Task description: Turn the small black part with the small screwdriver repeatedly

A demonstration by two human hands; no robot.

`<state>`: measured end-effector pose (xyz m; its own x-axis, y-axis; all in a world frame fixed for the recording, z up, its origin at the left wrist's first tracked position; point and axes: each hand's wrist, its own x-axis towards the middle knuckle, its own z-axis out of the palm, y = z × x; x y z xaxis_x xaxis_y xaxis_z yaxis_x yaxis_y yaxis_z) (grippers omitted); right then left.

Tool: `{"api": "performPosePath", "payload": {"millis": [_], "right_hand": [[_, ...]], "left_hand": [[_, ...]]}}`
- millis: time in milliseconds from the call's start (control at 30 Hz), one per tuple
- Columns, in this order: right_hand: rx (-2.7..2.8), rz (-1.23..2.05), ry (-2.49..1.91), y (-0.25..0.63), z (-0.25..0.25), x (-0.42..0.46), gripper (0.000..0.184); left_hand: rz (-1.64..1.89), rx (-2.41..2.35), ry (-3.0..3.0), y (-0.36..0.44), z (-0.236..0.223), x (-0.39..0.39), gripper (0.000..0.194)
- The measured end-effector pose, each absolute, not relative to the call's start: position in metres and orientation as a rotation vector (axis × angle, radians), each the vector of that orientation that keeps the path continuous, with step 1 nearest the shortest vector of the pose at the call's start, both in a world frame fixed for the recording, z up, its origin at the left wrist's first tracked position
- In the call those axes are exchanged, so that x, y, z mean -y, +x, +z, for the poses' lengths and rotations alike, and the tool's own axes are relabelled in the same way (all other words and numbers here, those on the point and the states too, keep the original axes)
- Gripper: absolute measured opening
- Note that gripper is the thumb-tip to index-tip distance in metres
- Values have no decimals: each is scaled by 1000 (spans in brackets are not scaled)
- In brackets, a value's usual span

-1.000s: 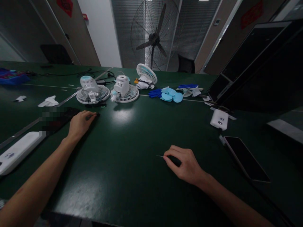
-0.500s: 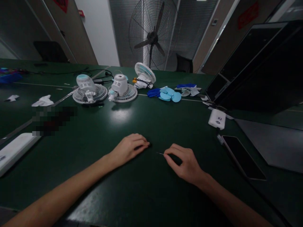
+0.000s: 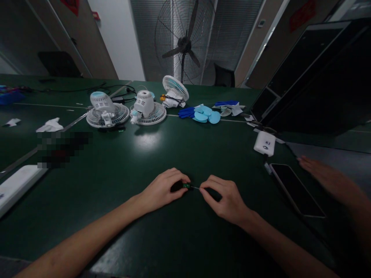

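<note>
Between the thumb and fingers of my left hand (image 3: 166,190) is a small green circuit board (image 3: 186,185), pinched by its edges just above the dark green table (image 3: 174,239). My right hand (image 3: 223,197) pinches a thin, pale, wire-like piece (image 3: 196,188) by its end. The far end of that piece points left and meets or nearly meets the board's right side; whether they touch I cannot tell.
Another person's hand (image 3: 324,172) reaches in from the right, beside a phone (image 3: 297,189) and a white power bank (image 3: 264,143). Partly dismantled white fans (image 3: 149,110), light blue fan blades (image 3: 207,114) and blue gloves (image 3: 187,112) lie farther back. A dark monitor (image 3: 313,77) stands right.
My left hand has moved slightly right and down, bringing the green board into view near the thin piece. My right hand stays nearly still. Another person's hand has come in at the right.
</note>
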<state>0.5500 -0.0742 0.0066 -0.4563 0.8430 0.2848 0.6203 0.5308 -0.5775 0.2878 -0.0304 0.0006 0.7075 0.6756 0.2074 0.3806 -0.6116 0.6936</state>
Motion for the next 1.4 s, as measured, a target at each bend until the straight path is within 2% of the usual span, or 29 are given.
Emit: {"api": "performPosePath", "payload": {"millis": [367, 1100, 1400], "right_hand": [[2286, 429, -1240, 548, 3, 74, 12], [2331, 575, -1065, 537, 7, 77, 14], [2311, 488, -1121, 549, 2, 73, 12]], "left_hand": [[549, -792, 2379, 289, 3, 29, 19], [534, -728, 2405, 291, 5, 29, 18], [545, -770, 2411, 290, 4, 30, 16]]}}
